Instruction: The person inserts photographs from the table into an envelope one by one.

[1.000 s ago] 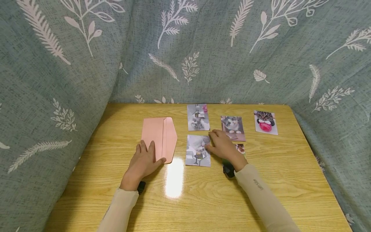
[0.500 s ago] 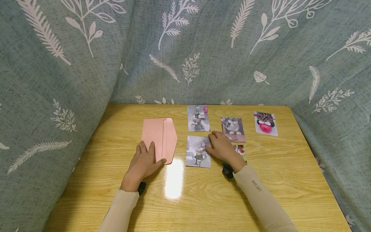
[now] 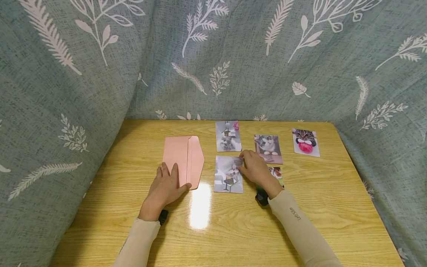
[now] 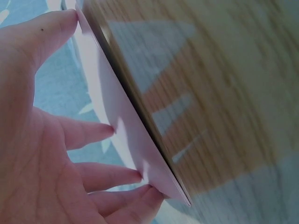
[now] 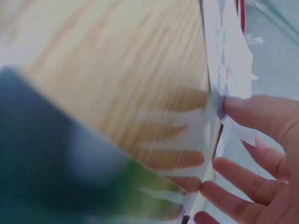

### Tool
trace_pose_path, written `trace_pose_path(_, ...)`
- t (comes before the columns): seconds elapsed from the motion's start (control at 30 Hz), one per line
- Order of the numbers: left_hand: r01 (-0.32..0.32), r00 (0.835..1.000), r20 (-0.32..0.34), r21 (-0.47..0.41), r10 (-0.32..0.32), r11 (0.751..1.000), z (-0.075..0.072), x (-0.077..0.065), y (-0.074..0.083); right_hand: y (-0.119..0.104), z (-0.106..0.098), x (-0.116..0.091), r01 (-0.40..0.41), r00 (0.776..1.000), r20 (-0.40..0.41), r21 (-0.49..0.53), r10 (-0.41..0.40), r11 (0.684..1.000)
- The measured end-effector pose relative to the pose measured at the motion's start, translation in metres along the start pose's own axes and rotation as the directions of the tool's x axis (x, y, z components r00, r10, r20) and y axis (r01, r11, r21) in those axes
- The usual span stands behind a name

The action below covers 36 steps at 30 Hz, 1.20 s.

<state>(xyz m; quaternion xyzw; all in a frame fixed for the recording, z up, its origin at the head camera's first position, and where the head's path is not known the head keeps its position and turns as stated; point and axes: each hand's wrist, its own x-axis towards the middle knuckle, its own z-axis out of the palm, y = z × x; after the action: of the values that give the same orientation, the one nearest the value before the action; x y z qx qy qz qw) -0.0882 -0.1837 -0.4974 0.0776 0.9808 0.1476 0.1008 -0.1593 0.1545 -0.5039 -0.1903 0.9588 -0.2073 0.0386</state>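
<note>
A pink envelope (image 3: 175,152) lies at the left of the table with its flap to the right. My left hand (image 3: 165,187) rests on its near part, fingers spread. In the left wrist view the thumb (image 4: 56,30) and fingertips touch the envelope (image 4: 126,121). At mid-table my right hand (image 3: 257,168) pinches the upper right corner of a grey cat photo card (image 3: 227,176). The right wrist view shows the thumb (image 5: 252,114) on that card's face and the index fingertip at its edge; the other fingertips are on the table.
Another grey photo card (image 3: 228,135) lies just behind. A kitten card (image 3: 268,144) is beside the right hand, and a card with a striped animal (image 3: 276,172) is partly hidden under the right wrist. A tabby cat card (image 3: 305,142) lies farther right. A patterned curtain (image 3: 213,59) borders the table.
The right thumb and fingertips have shifted very slightly, and the grey cat card has slid a touch to the right. My left hand and the envelope have stayed in place.
</note>
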Motion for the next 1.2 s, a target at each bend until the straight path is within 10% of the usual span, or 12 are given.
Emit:
trace_pose_path(0.47,-0.028,0.999,-0.04,0.039,0.029,0.999,0.0,-0.002,0.001,-0.001,-0.002,0.001,-0.04,0.996,-0.054,0.405,0.068,0.914)
trace_pose_path(1.2,-0.012,1.0,-0.026,-0.006,0.012,1.0,-0.001,-0.003,0.001,0.0,-0.008,0.012,-0.166,0.979,0.07,0.817,0.191,0.553)
